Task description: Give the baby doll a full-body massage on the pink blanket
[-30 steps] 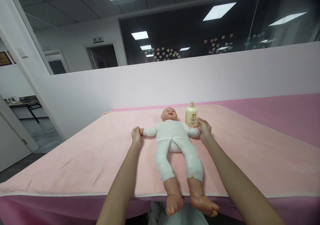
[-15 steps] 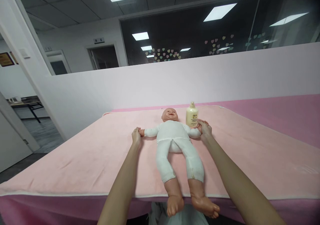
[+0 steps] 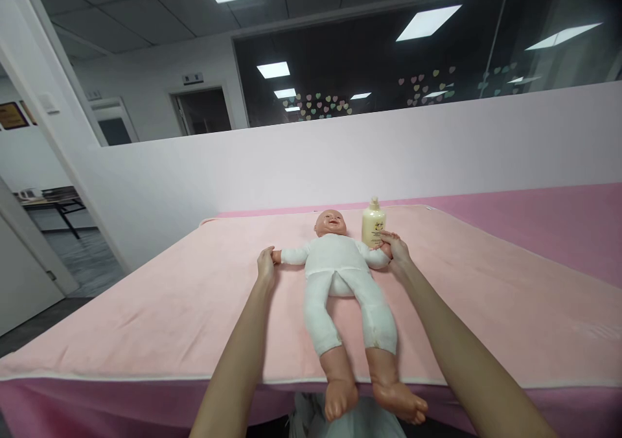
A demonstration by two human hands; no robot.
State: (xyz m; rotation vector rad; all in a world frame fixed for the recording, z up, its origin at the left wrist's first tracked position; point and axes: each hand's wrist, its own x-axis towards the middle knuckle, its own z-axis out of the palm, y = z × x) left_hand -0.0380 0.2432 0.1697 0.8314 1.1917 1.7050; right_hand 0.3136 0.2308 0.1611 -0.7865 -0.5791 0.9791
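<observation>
A baby doll [image 3: 335, 256] with a white cloth body lies on its back, arms spread to both sides. Its bare feet reach over the near edge of the pink towel [image 3: 194, 295]. My left hand [image 3: 265, 264] is closed around the doll's small hand at the left. On the other side, my right hand [image 3: 399, 251] grips the doll's other hand, thumb and fingers pressed together. A pale yellow pump bottle [image 3: 373, 224] stands upright just behind that doll arm, beside the doll's head.
Behind the towel runs a low white wall [image 3: 311, 166] with a dark window [image 3: 369, 62] above it. A pink surface [image 3: 558, 230] extends on the right. At far left are a door [image 3: 29, 263] and a dark table [image 3: 53, 201].
My right hand's fingers have shifted slightly left over the doll's hand. My left hand has barely moved, and the doll and bottle lie and stand as before.
</observation>
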